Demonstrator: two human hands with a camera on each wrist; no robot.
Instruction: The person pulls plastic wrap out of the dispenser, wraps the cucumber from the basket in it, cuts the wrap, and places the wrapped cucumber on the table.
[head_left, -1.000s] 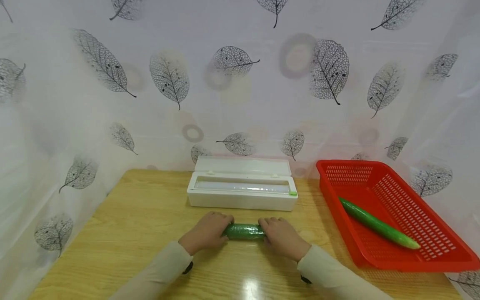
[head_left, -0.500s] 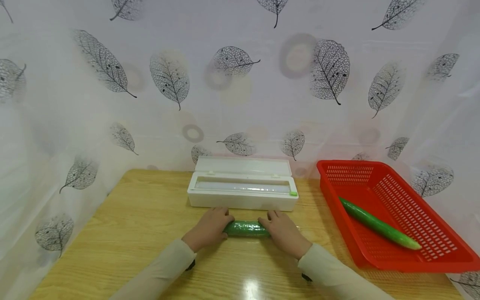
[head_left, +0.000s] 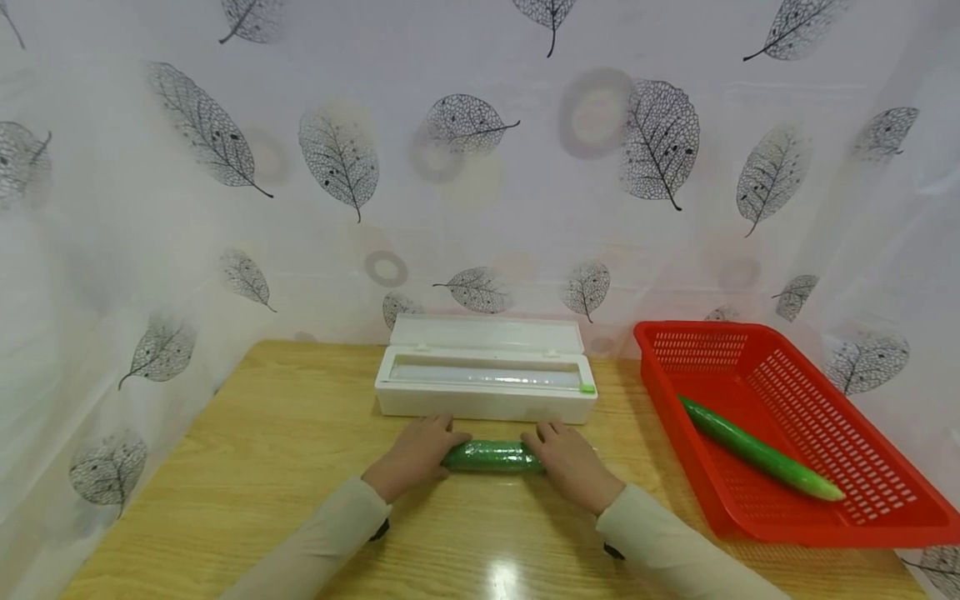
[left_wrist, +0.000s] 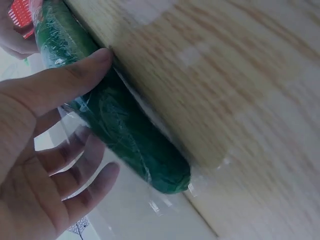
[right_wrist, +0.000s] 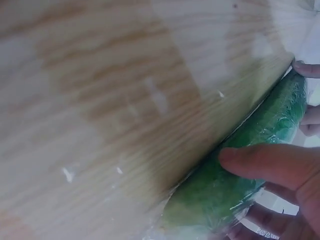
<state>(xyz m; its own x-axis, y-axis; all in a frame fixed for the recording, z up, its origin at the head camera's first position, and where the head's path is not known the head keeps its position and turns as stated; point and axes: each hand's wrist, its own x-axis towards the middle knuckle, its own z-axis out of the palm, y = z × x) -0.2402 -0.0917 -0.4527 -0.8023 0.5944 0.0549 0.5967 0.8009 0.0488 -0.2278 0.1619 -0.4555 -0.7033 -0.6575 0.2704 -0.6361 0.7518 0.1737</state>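
Observation:
A green cucumber (head_left: 493, 456) lies crosswise on the wooden table, wrapped in shiny clear plastic film. My left hand (head_left: 417, 455) holds its left part; in the left wrist view the thumb lies along one side of the cucumber (left_wrist: 135, 135) and the fingers curve on the other. Towards the other end, my right hand (head_left: 572, 463) grips it the same way, its thumb (right_wrist: 265, 161) pressing on the wrapped skin in the right wrist view. Loose film sticks out past both ends. The palms hide parts of the cucumber in the head view.
Just beyond the hands stands a white cling film dispenser (head_left: 487, 405) with its lid raised and a film roll inside. To the right, a red plastic basket (head_left: 885, 433) holds another cucumber (head_left: 761, 450). A leaf-patterned curtain (head_left: 480, 208) hangs behind the table (head_left: 285, 433).
Both hands and the wrapped cucumber have shifted slightly away from the body, closer to the dispenser. Over the last half second they have barely moved.

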